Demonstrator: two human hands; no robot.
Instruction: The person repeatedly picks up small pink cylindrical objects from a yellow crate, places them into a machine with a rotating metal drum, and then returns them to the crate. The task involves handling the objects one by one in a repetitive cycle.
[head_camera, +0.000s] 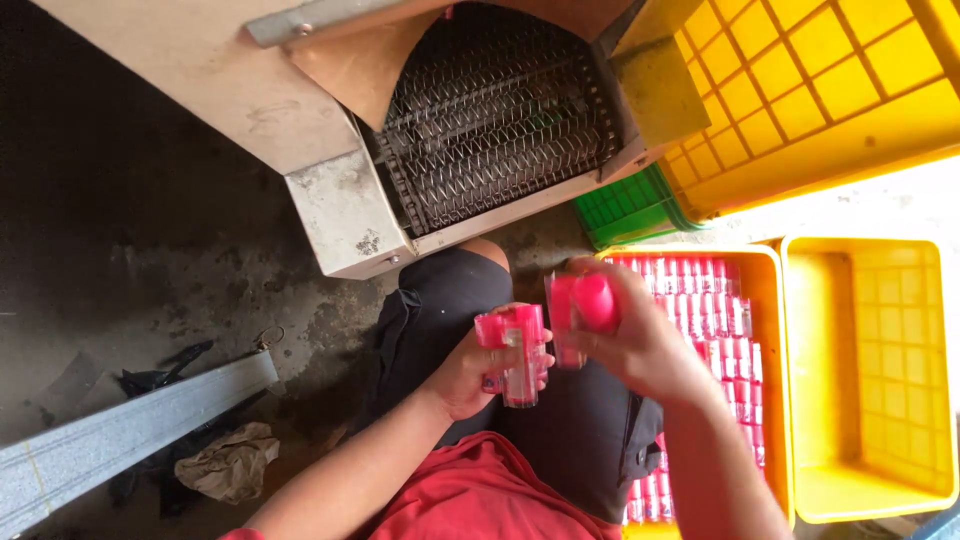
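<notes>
Red cloth of the person's shirt (480, 500) fills the bottom edge, closest to the lens, with black trousers (560, 420) over the knees just above it.

Taking the conveyor machine (480, 120) at the top as the landmark: far below and to its left a grey metal strip (130, 420) lies slanted on the dark concrete floor (130, 220), and a crumpled brown rag (232, 462) rests just beside the strip's lower edge. The machine's steel housing (340, 215) frames a wire-mesh belt (495, 130) that curves down toward the person's knees.

Directly below the belt, the left hand (470, 372) has its fingers clenched around a small cluster of pink-capped clear items (515, 352), held upright over the lap. Just to the right, almost touching, the right hand (640, 345) has its fingers grasping a second pink bundle (582, 308), tilted toward the first; what exactly the small items are cannot be made out.

Below and right of the machine, a yellow crate (775, 300) stands on the floor beside the person's leg, packed with rows of the same pink-and-clear items (720, 320). Touching its right wall is another yellow crate (870, 390), showing its bare gridded bottom. Right of the machine, a green crate (625, 210) sits half under a large yellow crate (820, 90) leaning on its side.
</notes>
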